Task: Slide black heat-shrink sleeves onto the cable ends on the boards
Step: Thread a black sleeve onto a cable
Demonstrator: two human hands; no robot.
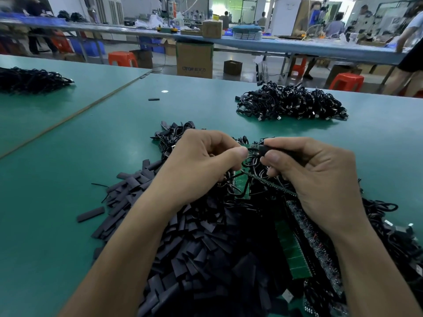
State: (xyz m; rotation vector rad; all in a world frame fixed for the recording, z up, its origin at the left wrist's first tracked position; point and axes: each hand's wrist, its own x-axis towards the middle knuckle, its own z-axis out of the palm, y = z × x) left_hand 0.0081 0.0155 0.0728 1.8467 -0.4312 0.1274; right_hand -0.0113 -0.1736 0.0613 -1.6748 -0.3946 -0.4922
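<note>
We're at a green work table (68, 156) in a factory hall. A seam (75, 115) runs diagonally between two table tops on the left. Behind it are a long bench (251, 43), cardboard boxes (194, 60), orange stools (122, 58) and people at work, all blurred.

The left hand (201, 165) has its fingers curled, with thumb and forefinger pinched on the board tip (247, 146); the exact contact is partly hidden. The right hand (315, 177) has a narrow pinch, thumb and forefinger gripping a black sleeve (263, 150) whose open end sits right at that board tip. Both hands are raised over the pile, with looped cables (249, 163) hanging between them.

The loose sleeve pile (194, 248) lies under and between our forearms, reaching the bottom edge of the view. Long green boards (293, 255) with cables attached lie under the right forearm.

There's a cable heap (290, 102) at far right, well apart from the hands, and another heap (29, 80) at far left beyond the seam. One stray sleeve (153, 99) lies alone mid-table and another (90, 214) sits just left of the pile. Bare green surface is open to the left and ahead of the hands, with the table's far edge beyond the right heap.
</note>
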